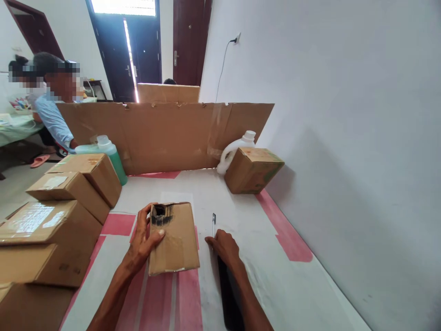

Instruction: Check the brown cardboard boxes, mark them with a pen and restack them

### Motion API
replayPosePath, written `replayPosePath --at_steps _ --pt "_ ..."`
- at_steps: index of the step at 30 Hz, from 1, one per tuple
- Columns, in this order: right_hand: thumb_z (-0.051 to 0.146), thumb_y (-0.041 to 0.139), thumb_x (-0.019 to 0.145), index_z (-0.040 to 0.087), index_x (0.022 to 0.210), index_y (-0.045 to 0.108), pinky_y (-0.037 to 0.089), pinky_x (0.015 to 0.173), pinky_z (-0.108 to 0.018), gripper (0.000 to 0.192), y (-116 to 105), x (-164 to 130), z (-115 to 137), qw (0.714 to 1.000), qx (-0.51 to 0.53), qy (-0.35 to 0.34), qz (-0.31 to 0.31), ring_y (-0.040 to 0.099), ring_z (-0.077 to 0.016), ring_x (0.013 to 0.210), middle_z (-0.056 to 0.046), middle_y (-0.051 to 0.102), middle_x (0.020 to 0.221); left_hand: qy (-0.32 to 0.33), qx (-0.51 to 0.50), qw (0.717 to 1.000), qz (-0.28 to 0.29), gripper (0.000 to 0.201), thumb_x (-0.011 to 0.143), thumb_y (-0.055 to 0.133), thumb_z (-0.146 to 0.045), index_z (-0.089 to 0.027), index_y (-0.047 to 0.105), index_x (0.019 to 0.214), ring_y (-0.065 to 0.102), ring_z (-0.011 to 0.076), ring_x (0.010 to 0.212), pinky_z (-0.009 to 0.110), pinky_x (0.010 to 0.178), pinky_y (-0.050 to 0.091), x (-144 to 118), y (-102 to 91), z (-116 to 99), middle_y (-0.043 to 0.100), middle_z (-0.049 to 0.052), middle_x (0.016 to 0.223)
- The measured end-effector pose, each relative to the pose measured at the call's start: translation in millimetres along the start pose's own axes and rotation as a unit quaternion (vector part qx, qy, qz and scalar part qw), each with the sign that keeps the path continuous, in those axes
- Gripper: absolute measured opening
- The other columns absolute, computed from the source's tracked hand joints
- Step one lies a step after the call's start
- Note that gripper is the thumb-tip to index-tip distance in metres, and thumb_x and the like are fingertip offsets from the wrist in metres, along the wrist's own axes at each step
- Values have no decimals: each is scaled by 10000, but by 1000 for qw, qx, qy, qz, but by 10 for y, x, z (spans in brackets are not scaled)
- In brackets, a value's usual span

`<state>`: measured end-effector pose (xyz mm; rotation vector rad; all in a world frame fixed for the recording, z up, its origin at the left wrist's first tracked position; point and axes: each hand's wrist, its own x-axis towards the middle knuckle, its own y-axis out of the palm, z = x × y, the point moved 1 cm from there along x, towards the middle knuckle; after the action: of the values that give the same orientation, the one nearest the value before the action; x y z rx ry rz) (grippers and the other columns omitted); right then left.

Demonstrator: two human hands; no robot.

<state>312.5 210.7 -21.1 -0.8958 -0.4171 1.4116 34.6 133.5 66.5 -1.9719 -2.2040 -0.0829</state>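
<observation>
Brown cardboard box (176, 250) over table (296, 294), left of pen (214, 219) | left hand (142, 241): fingers grasp box's left side, thumb on its face | pen: long axis points forward, near end at right hand (225, 247), the nearer one; right fingers' grip: cannot tell

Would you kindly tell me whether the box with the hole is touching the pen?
Apart: the head view shows a strip of tabletop between the right edge of the box with the hole and the pen.
</observation>
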Motion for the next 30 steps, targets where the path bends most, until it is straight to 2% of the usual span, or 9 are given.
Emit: replayPosePath --at_steps 4,7,9,11,12,13,17,23,30 --pt "347 632 829 245 577 473 404 565 -285 315 0 -4 2 995 95 -8 5 594 -189 558 -9 583 528 -4 12 1000 27 732 877 649 -513 -270 339 1494 501 370 1353 528 1098 438 -60 -8 -18 485 125 1478" --pt "528 468 931 248 762 498 441 530 -275 329 -201 -177 212 973 227 -32 -31 585 -166 538 21 593 596 4 31 999 31 719 880 639 -504 -265 342 1489 470 377 1379 546 1122 409 -78 -14 -51 490 129 1465" --pt "580 549 908 246 899 535 463 527 -257 335 -355 -376 474 911 403 -73 -53 630 -162 608 25 625 687 11 36 999 30 714 883 628 -502 -264 334 1488 452 379 1390 562 1140 383 -83 -3 -71 482 133 1464" --pt "520 718 853 238 959 604 471 516 -236 322 -449 -610 784 822 553 -132 -27 665 -158 669 10 661 775 16 49 998 30 707 890 616 -498 -266 325 1491 440 374 1392 570 1153 360 -91 15 -87 463 133 1472" --pt "482 748 854 230 956 639 473 507 -228 292 -465 -722 934 794 585 -166 -3 677 -157 699 -5 679 835 20 57 998 30 700 895 612 -493 -267 324 1492 439 369 1388 569 1157 352 -98 24 -93 456 130 1472" --pt "452 748 876 226 948 665 481 510 -224 252 -459 -823 1067 783 589 -197 22 685 -154 723 -14 689 878 26 64 997 28 689 899 608 -488 -269 328 1490 438 364 1384 566 1161 344 -106 31 -98 450 127 1471" --pt "372 668 975 224 971 685 538 619 -223 149 -336 -1039 1338 810 520 -270 39 661 -101 658 7 703 854 49 85 995 25 678 894 624 -456 -280 338 1482 426 355 1379 550 1161 344 -145 46 -114 425 116 1463" --pt "357 630 1000 222 952 655 541 603 -210 145 -303 -1059 1303 844 443 -302 -11 633 -84 581 30 683 790 61 96 993 26 696 865 651 -399 -286 341 1477 405 355 1381 553 1168 332 -191 64 -155 406 113 1449" --pt "331 634 994 219 939 652 551 570 -216 126 -333 -1105 1273 857 409 -311 -40 639 -96 572 17 675 800 69 112 991 24 697 858 660 -366 -289 351 1478 375 361 1401 557 1181 315 -220 108 -189 380 117 1468"
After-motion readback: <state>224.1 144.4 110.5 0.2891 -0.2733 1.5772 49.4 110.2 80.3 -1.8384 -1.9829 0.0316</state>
